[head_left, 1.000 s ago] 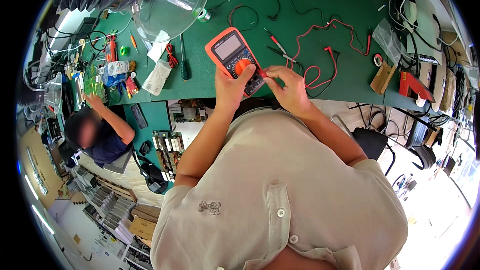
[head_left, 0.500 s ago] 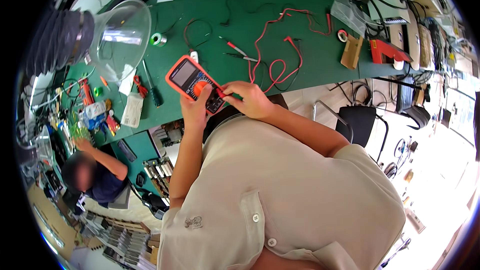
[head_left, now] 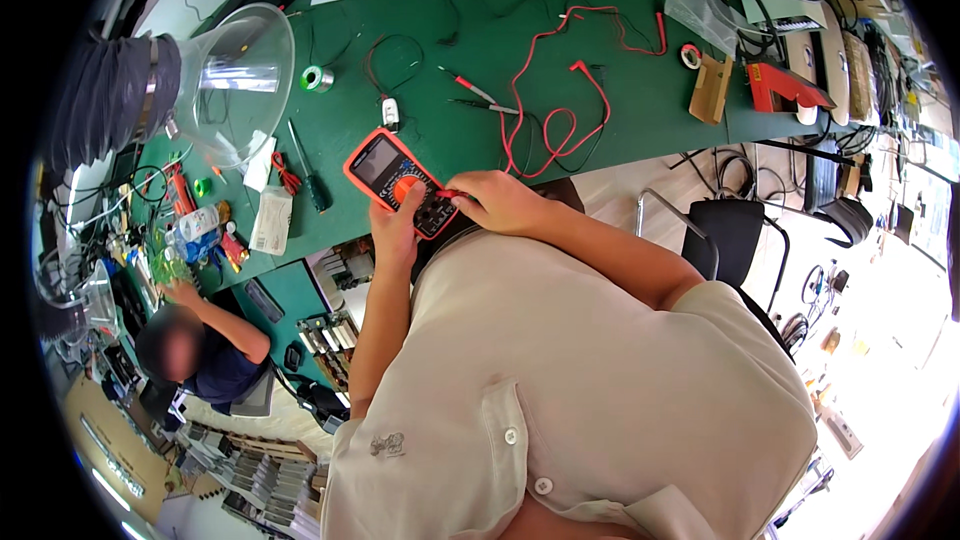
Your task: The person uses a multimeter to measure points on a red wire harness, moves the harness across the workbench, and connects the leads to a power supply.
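Observation:
My left hand [head_left: 395, 235] is closed around the lower left edge of an orange-red digital multimeter [head_left: 379, 162], its thumb beside the orange dial. The meter is held tilted near the table's front edge, screen facing up. My right hand [head_left: 502, 202] is closed in a pinch at the meter's right edge, on a small red piece [head_left: 447, 194] touching the meter by its sockets. Most of that piece is hidden by the fingers. Beyond the meter lie a red test lead [head_left: 516, 90] and two probes, one a red-and-grey probe [head_left: 468, 85]. A small white device [head_left: 390, 114] with thin wires is just past the meter.
A clear funnel-shaped hood [head_left: 245, 85] stands on the left of the green table [head_left: 440, 0]. A solder spool [head_left: 317, 78] and a screwdriver [head_left: 309, 170] lie near it. To the right are an open cardboard box [head_left: 710, 90] and a black chair [head_left: 725, 235]. Another person [head_left: 225, 370] works at lower left.
The multimeter and both hands sit slightly lower and further right in the picture. Both hands keep their hold. The view has shifted a little.

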Demonstrator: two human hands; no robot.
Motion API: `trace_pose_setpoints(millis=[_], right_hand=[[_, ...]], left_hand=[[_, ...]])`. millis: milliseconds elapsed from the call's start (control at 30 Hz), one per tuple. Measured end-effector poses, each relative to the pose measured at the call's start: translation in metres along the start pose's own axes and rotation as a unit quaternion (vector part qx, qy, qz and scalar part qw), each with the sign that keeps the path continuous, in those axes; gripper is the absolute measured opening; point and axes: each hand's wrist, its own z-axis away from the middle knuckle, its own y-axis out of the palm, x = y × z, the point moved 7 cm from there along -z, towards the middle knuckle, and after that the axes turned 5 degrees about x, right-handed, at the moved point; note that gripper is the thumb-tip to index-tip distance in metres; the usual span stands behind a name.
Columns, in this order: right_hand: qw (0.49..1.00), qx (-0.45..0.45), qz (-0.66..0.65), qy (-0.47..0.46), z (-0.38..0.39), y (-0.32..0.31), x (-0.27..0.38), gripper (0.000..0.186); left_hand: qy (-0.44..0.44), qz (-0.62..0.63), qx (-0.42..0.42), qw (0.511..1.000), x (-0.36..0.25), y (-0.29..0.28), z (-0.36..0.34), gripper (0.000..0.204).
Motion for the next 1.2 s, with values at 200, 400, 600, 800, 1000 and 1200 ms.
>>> trace_pose_setpoints(millis=[200,400,600,800,1000,1200], right_hand=[[0.995,0.081,0.027,0.052,0.008,0.006,-0.036,0.014],[0.981,0.093,0.096,0.139,0.009,-0.034,-0.124,0.019],[0.965,-0.063,0.169,0.193,-0.023,-0.152,-0.193,0.019],[0.921,-0.199,0.141,0.304,-0.011,-0.214,-0.252,0.024],[0.792,-0.354,0.385,0.314,0.046,-0.226,-0.264,0.034],[0.791,-0.299,0.265,0.464,0.082,-0.217,-0.300,0.045]], left_hand=[[-0.027,0.041,-0.021,0.999,0.009,-0.012,0.004,0.024],[-0.045,0.060,-0.024,0.997,0.010,-0.018,0.010,0.025],[-0.064,0.049,-0.012,0.997,0.021,-0.020,0.014,0.024],[-0.066,0.065,-0.002,0.996,0.017,-0.016,0.018,0.024],[-0.061,0.094,-0.001,0.994,-0.008,-0.006,0.021,0.028],[-0.055,0.111,0.039,0.991,-0.035,0.014,0.018,0.031]])
